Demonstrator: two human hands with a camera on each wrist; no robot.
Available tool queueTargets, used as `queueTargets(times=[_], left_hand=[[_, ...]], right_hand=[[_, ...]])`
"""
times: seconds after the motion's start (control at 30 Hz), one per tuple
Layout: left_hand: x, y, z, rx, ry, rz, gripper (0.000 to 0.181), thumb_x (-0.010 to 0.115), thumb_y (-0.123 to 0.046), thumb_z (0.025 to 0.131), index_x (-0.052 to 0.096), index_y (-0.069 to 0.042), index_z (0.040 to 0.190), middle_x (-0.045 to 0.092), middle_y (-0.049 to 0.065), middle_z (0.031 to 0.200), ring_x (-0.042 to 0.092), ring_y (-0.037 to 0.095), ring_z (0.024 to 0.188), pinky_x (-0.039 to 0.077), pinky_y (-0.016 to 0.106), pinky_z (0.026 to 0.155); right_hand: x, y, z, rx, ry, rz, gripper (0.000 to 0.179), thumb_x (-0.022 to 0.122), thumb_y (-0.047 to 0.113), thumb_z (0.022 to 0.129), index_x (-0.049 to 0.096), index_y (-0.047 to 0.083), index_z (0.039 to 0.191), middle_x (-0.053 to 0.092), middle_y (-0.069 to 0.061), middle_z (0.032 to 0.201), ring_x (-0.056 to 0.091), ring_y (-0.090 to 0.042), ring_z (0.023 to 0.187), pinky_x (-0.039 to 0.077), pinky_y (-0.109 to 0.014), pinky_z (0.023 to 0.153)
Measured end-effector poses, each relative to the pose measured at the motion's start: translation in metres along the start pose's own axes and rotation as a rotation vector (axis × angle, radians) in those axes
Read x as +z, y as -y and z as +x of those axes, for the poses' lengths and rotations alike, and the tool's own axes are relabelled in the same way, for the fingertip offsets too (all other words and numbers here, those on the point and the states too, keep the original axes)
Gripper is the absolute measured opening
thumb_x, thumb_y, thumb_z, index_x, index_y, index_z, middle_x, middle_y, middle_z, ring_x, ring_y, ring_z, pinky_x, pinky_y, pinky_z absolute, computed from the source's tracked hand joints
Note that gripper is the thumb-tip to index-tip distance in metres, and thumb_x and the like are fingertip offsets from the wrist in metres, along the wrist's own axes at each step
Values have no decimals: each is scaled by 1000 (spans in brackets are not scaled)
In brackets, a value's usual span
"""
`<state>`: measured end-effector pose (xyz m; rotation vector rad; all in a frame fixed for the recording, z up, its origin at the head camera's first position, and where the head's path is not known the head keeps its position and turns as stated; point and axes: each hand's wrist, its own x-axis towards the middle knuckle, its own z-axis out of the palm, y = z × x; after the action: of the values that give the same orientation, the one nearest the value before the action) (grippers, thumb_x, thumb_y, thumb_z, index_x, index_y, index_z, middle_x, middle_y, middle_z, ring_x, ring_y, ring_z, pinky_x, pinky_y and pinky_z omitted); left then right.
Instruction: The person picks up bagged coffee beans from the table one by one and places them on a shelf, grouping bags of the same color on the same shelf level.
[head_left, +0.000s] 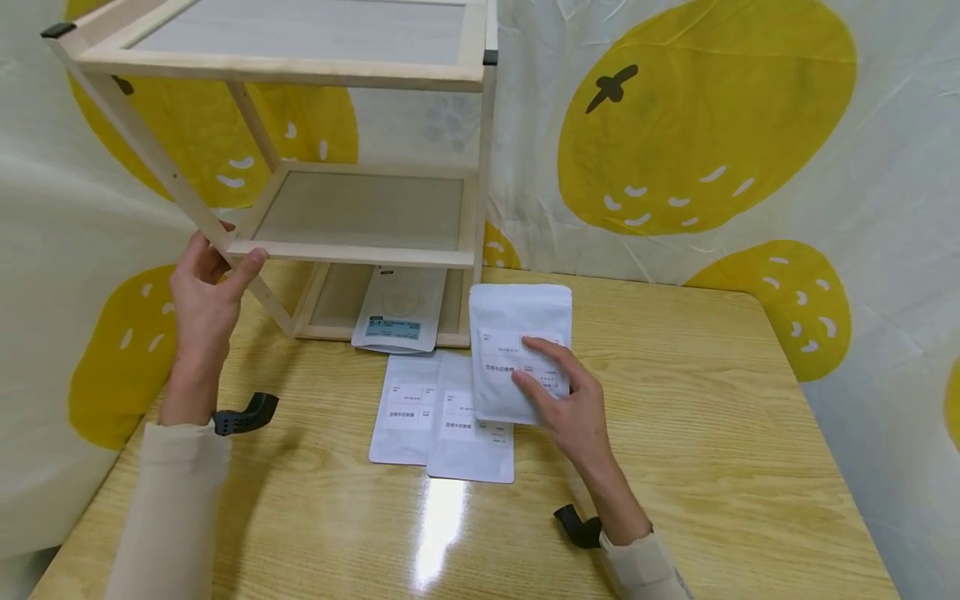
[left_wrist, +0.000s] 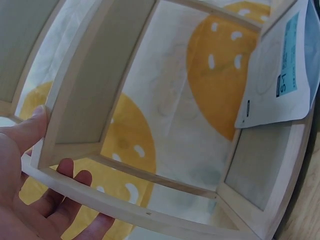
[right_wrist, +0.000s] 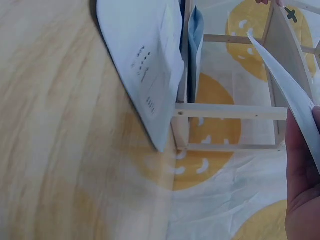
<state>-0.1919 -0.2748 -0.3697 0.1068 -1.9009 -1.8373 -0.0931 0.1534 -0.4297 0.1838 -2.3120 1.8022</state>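
Note:
My left hand (head_left: pixel 204 300) grips the front left post of a pale wooden shelf rack (head_left: pixel 360 252), at the middle shelf's corner. The thumb lies on the shelf edge, with fingers behind the post in the left wrist view. My right hand (head_left: pixel 573 412) holds a white pouch (head_left: pixel 510 312) with a printed label, thumb and forefinger over its front. In the right wrist view this pouch (right_wrist: pixel 287 87) is raised above the table. Below it two similar pouches (head_left: pixel 401 417) lie overlapping on the table. A larger white pouch with a teal label (head_left: pixel 397 308) rests on the bottom shelf.
The rack's top shelf (head_left: pixel 300 29) overhangs the table's left half. The wooden table (head_left: pixel 712 433) extends to the right and toward the front. Behind it hangs a white cloth (head_left: pixel 525 167) with large yellow fruit prints.

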Motion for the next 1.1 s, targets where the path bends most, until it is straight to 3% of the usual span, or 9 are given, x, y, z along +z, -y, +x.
queueTargets(times=[0.33, 0.67, 1.1], left_hand=[[1, 0, 1, 13, -1, -31, 40, 83, -9, 88, 69, -11, 125, 72, -1, 119, 61, 16, 105, 51, 19, 88], [-1, 2, 0, 7, 2, -35, 40, 83, -9, 88, 69, -11, 125, 72, -1, 118, 61, 16, 104, 51, 18, 87], [-1, -1, 0, -2, 4, -25, 41, 84, -10, 88, 69, -12, 126, 72, -1, 119, 61, 16, 105, 52, 16, 87]], right_hand=[[9, 12, 7, -52, 14, 42, 45, 82, 11, 90, 70, 20, 133, 69, -7, 135, 72, -10, 99, 60, -23, 77], [21, 25, 15, -50, 62, 74, 48, 81, 14, 91, 68, 26, 136, 69, -7, 134, 75, -15, 93, 63, -32, 69], [38, 47, 25, -45, 115, 60, 52, 81, 18, 92, 65, 33, 138, 68, -5, 130, 74, -23, 91, 62, -33, 64]])
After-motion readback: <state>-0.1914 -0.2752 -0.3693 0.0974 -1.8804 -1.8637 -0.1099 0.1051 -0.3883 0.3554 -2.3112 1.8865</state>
